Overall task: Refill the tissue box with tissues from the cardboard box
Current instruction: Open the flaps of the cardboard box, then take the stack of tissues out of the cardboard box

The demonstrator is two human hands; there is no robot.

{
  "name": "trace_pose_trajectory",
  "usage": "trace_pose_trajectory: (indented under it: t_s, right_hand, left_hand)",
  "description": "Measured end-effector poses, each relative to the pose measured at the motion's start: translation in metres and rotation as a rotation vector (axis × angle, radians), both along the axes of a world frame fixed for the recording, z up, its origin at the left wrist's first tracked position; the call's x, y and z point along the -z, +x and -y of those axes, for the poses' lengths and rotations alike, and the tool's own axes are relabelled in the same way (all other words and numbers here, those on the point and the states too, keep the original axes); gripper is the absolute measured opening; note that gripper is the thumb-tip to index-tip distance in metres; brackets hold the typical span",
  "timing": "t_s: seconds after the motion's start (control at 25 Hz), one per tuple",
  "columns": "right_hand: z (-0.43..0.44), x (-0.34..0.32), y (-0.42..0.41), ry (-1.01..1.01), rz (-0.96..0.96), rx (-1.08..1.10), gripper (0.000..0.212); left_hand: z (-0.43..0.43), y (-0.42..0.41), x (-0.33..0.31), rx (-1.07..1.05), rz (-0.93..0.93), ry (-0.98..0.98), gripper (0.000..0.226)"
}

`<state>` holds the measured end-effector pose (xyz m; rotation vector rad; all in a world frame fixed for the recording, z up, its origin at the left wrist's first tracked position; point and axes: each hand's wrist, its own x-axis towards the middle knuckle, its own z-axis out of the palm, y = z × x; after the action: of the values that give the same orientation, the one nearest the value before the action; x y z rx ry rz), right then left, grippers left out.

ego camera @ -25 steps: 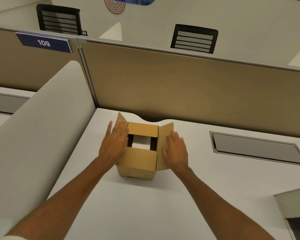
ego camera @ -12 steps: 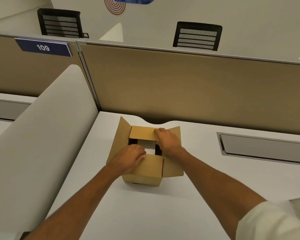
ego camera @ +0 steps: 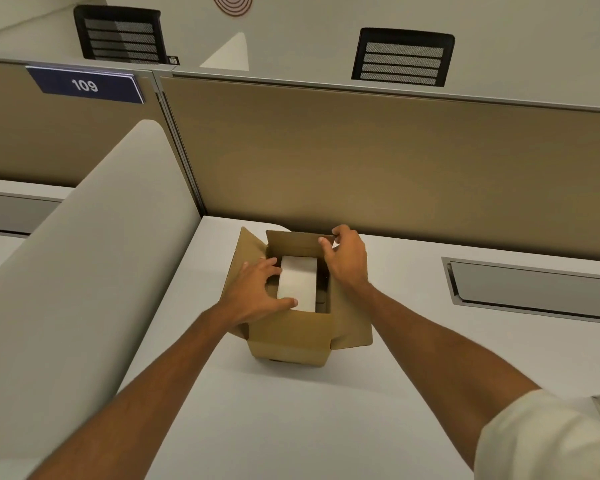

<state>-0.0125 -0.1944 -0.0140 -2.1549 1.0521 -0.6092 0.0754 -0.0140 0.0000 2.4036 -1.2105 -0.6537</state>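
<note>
Since the view half a second earlier, our right hand (ego camera: 346,263) had gone from the middle of the cardboard box (ego camera: 293,327) to its far flap (ego camera: 293,242), which now stood upright, and our left hand (ego camera: 257,292) had slid from the near flap into the opening, so that the white stack of tissues (ego camera: 298,284) showed much more fully. The cardboard box sat on the white tabletop (ego camera: 291,410), close to the tan partition (ego camera: 378,161) behind it, with all four flaps open: one leaning out to its left, one hanging down on its right, the near one folded down its front. Our right hand pinched the top right corner of the far flap between thumb and fingers. Our left hand was spread wide, its thumb on the near edge of the tissues and its fingers at their left side; we could not tell whether it gripped them or only touched them. The tissues lay inside the cardboard box, below its rim. To the right of the cardboard box, well apart, a grey recessed tray (ego camera: 534,289) was let into the tabletop. A blue plate reading 109 (ego camera: 85,85) hung on the partition up to the left of the cardboard box.
</note>
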Motion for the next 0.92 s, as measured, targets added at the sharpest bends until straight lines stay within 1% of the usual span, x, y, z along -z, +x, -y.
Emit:
trace_pose_trajectory:
  t_s: [0.04, 0.12, 0.16, 0.2, 0.32, 0.36, 0.4, 0.56, 0.76, 0.88, 0.92]
  right_hand:
    - [0.002, -0.002, 0.004, 0.044, 0.031, 0.025, 0.04]
    - [0.003, -0.006, 0.012, 0.13, 0.077, 0.05, 0.042]
    - [0.002, -0.006, 0.016, 0.145, 0.066, 0.043, 0.043]
    - [0.001, -0.004, 0.019, 0.12, 0.017, 0.007, 0.044]
    - [0.0, 0.02, 0.026, -0.119, -0.313, -0.247, 0.046]
    - [0.002, 0.028, 0.025, -0.184, -0.41, -0.312, 0.048]
    - [0.003, 0.034, 0.024, -0.216, -0.468, -0.35, 0.049]
    - [0.008, 0.043, 0.023, -0.257, -0.511, -0.394, 0.053]
    - [0.007, 0.048, 0.016, -0.296, -0.559, -0.436, 0.061]
    - [0.009, 0.042, 0.018, -0.257, -0.602, -0.451, 0.063]
    - [0.005, 0.035, 0.019, -0.237, -0.575, -0.44, 0.063]
  left_hand:
    - [-0.002, 0.003, -0.002, 0.049, 0.043, 0.063, 0.101]
    - [-0.006, 0.007, -0.001, 0.125, 0.104, 0.151, 0.13]
    - [-0.009, 0.008, 0.002, 0.151, 0.112, 0.181, 0.141]
    - [-0.011, 0.009, 0.002, 0.175, 0.118, 0.211, 0.147]
    - [-0.017, 0.009, 0.007, 0.262, 0.157, 0.312, 0.154]
    - [-0.019, 0.008, 0.009, 0.292, 0.171, 0.343, 0.156]
    - [-0.022, 0.008, 0.012, 0.303, 0.178, 0.36, 0.157]
    - [-0.033, 0.007, 0.032, 0.272, 0.19, 0.371, 0.158]
    - [-0.037, -0.003, 0.042, 0.214, 0.208, 0.313, 0.162]
    - [-0.037, -0.005, 0.038, 0.205, 0.208, 0.308, 0.162]
    - [-0.037, -0.005, 0.037, 0.206, 0.204, 0.31, 0.162]
